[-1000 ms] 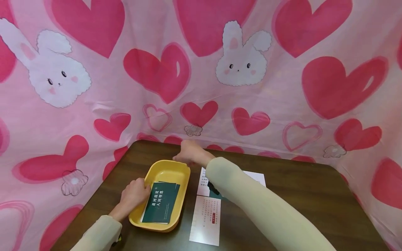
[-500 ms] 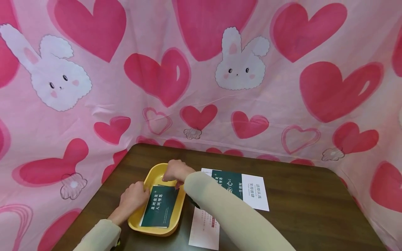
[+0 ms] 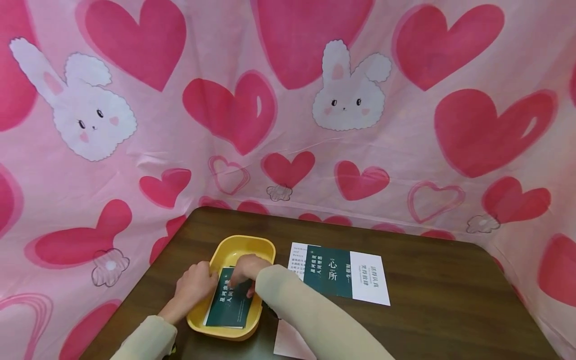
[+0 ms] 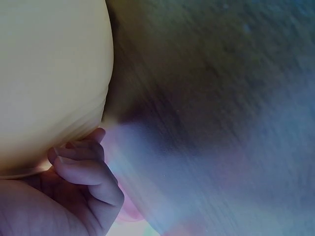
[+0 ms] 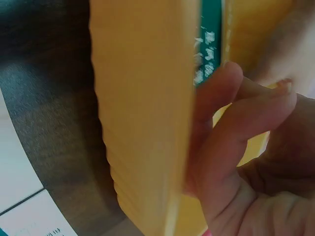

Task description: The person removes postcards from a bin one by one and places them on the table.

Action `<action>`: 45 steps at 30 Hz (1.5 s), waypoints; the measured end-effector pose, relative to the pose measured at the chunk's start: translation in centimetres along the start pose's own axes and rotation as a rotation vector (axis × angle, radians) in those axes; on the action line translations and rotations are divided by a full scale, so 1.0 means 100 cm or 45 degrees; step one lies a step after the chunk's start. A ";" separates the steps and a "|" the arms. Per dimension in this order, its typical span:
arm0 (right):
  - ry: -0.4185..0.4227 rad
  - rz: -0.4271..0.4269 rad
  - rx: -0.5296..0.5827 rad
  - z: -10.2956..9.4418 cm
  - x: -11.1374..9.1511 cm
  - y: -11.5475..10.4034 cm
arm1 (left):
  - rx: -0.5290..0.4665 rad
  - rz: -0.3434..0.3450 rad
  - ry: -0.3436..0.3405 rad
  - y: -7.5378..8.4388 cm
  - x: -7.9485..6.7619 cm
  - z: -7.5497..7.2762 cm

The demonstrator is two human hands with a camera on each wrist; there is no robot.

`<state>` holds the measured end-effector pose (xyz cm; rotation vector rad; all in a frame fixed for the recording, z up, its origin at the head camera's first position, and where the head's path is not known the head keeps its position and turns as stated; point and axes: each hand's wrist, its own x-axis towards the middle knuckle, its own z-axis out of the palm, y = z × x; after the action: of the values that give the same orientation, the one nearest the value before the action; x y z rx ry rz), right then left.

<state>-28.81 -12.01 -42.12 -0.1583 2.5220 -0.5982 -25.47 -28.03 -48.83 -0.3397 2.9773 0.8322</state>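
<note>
Left hand (image 3: 194, 286): fingers (image 4: 84, 169) curled, forearm (image 3: 170, 312) angled up from lower left. Right hand (image 3: 246, 271): fingers (image 5: 224, 132) loosely bent; arm (image 3: 317, 312) enters from lower right. Hands near each other.

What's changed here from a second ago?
The right hand moved from the far right corner of the yellow tray toward the person, over the top green card; whether it grips it is unclear. The left hand still holds the left rim; tray and card stayed put.

I see pink cloth (image 3: 292, 117) backing the far side and both flanks, printed with red hearts (image 3: 432, 55), white rabbits (image 3: 348, 111) and sketched flowers (image 3: 110, 267). Below it I have a dark wood-grained table (image 3: 427, 280) with rounded far corners, under soft light.
</note>
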 end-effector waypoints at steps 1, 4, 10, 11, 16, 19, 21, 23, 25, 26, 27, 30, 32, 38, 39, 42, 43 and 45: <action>0.002 0.012 0.001 0.001 -0.001 0.000 | -0.001 0.005 0.002 0.000 0.000 0.000; 0.011 0.054 0.019 0.007 -0.002 0.001 | -0.002 0.005 0.005 0.001 -0.001 0.000; 0.089 0.063 0.049 0.018 -0.007 0.000 | -0.012 0.012 0.003 0.000 -0.001 0.000; 0.103 0.057 0.047 0.020 -0.008 0.000 | -0.009 0.013 0.005 -0.001 -0.001 0.000; 0.146 0.039 0.021 0.023 -0.008 0.002 | 0.006 0.016 0.006 0.000 0.001 -0.001; 0.158 0.024 -0.014 0.024 -0.004 0.004 | 0.008 0.020 0.003 0.002 0.001 -0.001; 0.149 0.027 -0.008 0.025 0.001 0.005 | 0.009 0.016 0.003 0.003 0.001 -0.001; 0.141 0.031 0.004 0.027 0.008 0.007 | 0.007 0.007 -0.001 0.003 0.000 -0.001; 0.124 0.039 0.019 0.029 0.018 0.009 | 0.009 -0.002 -0.004 0.004 -0.001 -0.002; 0.118 0.041 0.023 0.030 0.021 0.010 | 0.013 -0.005 -0.005 0.005 -0.001 -0.002; 0.120 0.038 0.019 0.030 0.024 0.011 | 0.016 -0.008 -0.006 0.005 -0.001 -0.003; 0.121 0.010 0.025 0.030 0.026 0.012 | 0.023 -0.015 -0.005 0.005 -0.003 -0.003; 0.123 -0.020 0.048 0.026 0.019 0.013 | 0.025 -0.016 -0.006 0.005 -0.003 -0.002; 0.094 -0.147 0.133 0.011 0.012 0.017 | 0.044 -0.016 -0.005 0.004 -0.002 -0.001; 0.091 -0.162 0.139 0.010 0.015 0.018 | 0.045 -0.016 -0.003 0.004 -0.002 -0.001; 0.062 -0.185 0.181 0.003 0.014 0.020 | 0.039 -0.011 -0.002 0.005 -0.002 -0.002; 0.051 -0.187 0.200 0.001 0.014 0.020 | 0.033 -0.012 -0.005 0.005 -0.002 -0.002; 0.036 -0.188 0.240 -0.004 0.009 0.020 | 0.028 -0.018 -0.011 0.005 -0.002 -0.002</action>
<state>-29.73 -10.28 -43.12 -0.2701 2.4791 -0.8988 -25.34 -27.63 -48.36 -0.3546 2.9706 0.7965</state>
